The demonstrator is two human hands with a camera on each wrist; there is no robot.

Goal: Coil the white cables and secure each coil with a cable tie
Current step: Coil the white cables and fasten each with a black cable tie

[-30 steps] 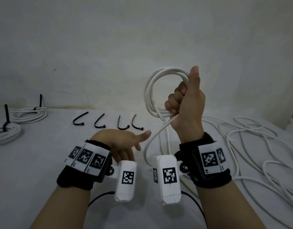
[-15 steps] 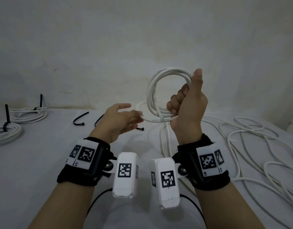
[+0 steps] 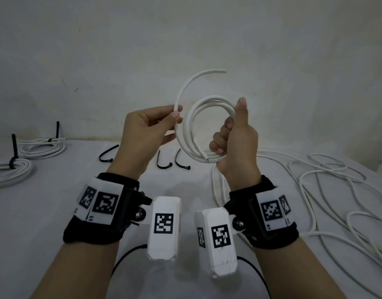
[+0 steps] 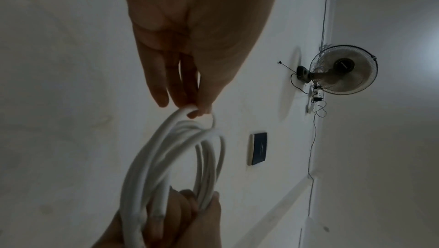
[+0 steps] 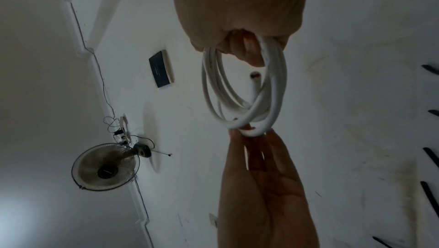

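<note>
My right hand (image 3: pixel 233 134) grips a small coil of white cable (image 3: pixel 193 128) held upright above the table, fingers curled round its right side and thumb up along it. My left hand (image 3: pixel 164 121) pinches the cable's loose tail (image 3: pixel 187 87) between thumb and fingertips at the coil's left edge; the tail arcs up and to the right. The left wrist view shows the left fingertips (image 4: pixel 192 109) pinching the white cable (image 4: pixel 171 158) with the right hand below. In the right wrist view the coil (image 5: pixel 247 90) hangs from the right fist. Several black cable ties (image 3: pixel 164 162) lie on the table behind my hands.
Two tied white coils (image 3: pixel 11 171) with upright black ties lie at the far left. Loose white cables (image 3: pixel 328 190) sprawl over the right half of the white table (image 3: pixel 45 212). A wall stands close behind. A wall fan (image 4: pixel 344 71) shows in both wrist views.
My left hand rose from the table, reached the cable and now pinches its tail beside the coil. The last hanging length has been pulled up off the table; its end arcs free above.
</note>
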